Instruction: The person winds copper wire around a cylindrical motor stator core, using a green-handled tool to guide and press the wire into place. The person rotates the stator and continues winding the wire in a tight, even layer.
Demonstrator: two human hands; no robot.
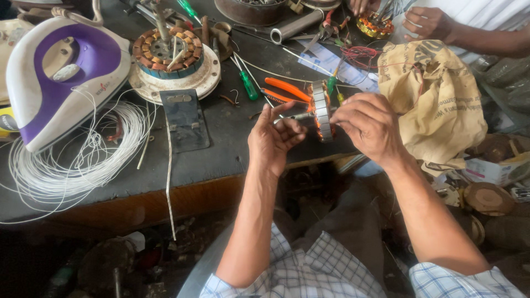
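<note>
Motor rotor [322, 113]: one | left hand [273, 144] grip clamped on shaft | right hand [369, 126] grip clamped on rotor

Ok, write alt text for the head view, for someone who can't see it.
Over a dark workbench, the left hand and right hand hold a small motor stator between them. A purple and white clothes iron, a white wire coil and a copper-wound fan stator lie left; another person's hands work at top right.
</note>
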